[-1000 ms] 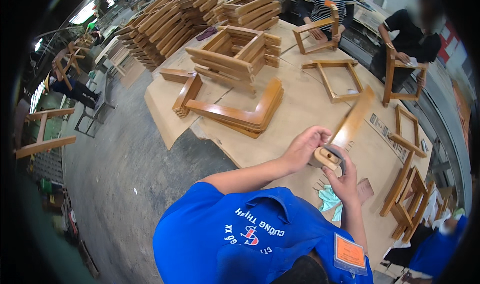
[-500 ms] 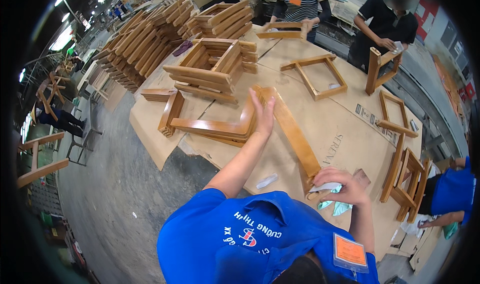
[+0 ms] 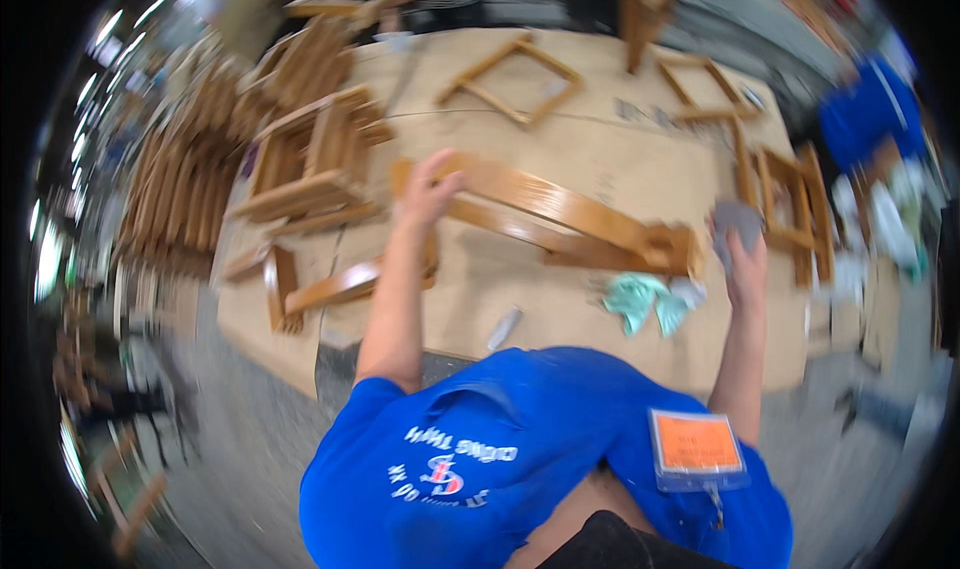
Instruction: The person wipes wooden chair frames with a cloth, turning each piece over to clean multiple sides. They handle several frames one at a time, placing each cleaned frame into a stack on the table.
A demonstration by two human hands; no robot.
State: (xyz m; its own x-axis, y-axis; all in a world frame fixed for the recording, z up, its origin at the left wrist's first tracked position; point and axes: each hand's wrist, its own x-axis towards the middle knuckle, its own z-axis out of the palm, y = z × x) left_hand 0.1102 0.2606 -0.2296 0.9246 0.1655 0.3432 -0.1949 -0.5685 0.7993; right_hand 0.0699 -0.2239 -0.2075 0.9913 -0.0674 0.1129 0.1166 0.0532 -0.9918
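A varnished wooden frame [image 3: 560, 201] stands on edge on the cardboard-covered table in front of me. My left hand [image 3: 432, 191] grips its far left end, fingers bent over the wood. Just beyond its right end, my right hand [image 3: 742, 254] is raised, holding a grey piece of sandpaper [image 3: 738, 227], blurred by motion. A pale green cloth [image 3: 640, 301] lies crumpled on the near side of the frame. Closer to me rests a small whitish strip [image 3: 505, 327]. Left of my left arm is another wooden frame [image 3: 335, 287], partly hidden by the arm.
Stacked wooden frames [image 3: 315, 159] stand at the table's left, with a taller pile [image 3: 180, 159] behind. Single frames [image 3: 515, 79] lie toward the back, and several more [image 3: 790, 204] lean together at the right. A co-worker in blue [image 3: 875, 114] is at the far right.
My view has turned and is blurred. The frame now lies more crosswise. My right hand has left its near end and the white piece there, and now holds the sandpaper; my left keeps its grip.
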